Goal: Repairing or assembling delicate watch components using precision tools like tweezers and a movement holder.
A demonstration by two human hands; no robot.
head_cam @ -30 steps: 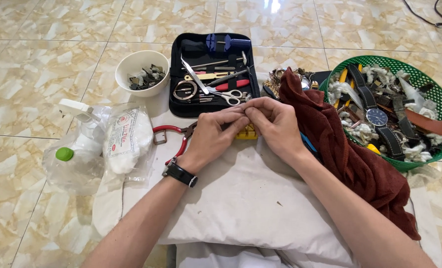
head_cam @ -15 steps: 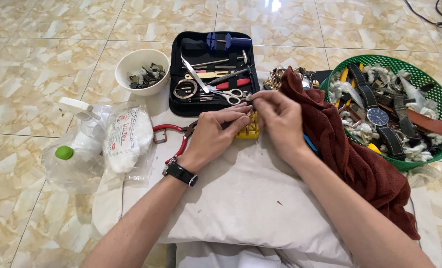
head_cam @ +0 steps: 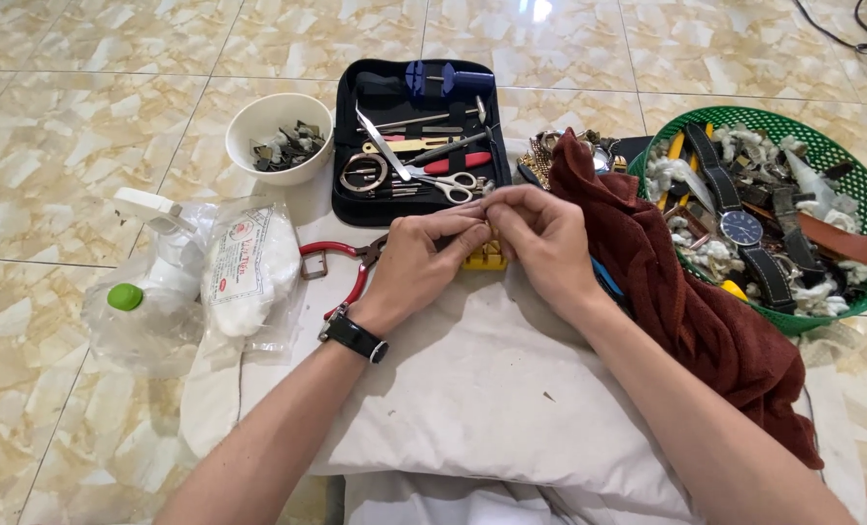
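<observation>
Yellow block: a small yellow holder [head_cam: 487,257] sits on the white pillow [head_cam: 472,389], close to its far edge, half hidden under both hands.
Left hand: the left hand [head_cam: 416,261] rests on the pillow just left of the yellow holder, fingers curled and thumb and forefinger pinched together over it; whatever small piece lies between the fingertips is too small to make out. A black wristwatch [head_cam: 353,337] is on its wrist.
Right hand: the right hand [head_cam: 542,238] meets the left above the holder, its fingertips pressed narrow against the left's; what it pinches cannot be told.
Pliers: red-handled pliers [head_cam: 341,264] lie at the pillow's left edge, just beside the left hand.
Tool case: an open black case [head_cam: 414,146] of tweezers, scissors and small drivers lies on the tiled floor [head_cam: 54,87] just beyond the pillow's far edge.
Bowl: a white bowl [head_cam: 280,136] of small metal parts stands left of the case.
Bags: clear plastic bags with a white pack [head_cam: 248,267] and a green-capped bottle [head_cam: 125,297] lie off the pillow's left edge.
Cloth: a dark red cloth [head_cam: 686,301] is draped along the pillow's right edge, touching the right forearm.
Basket: a green basket [head_cam: 842,165] of watches and straps sits beyond the cloth, at the right.
</observation>
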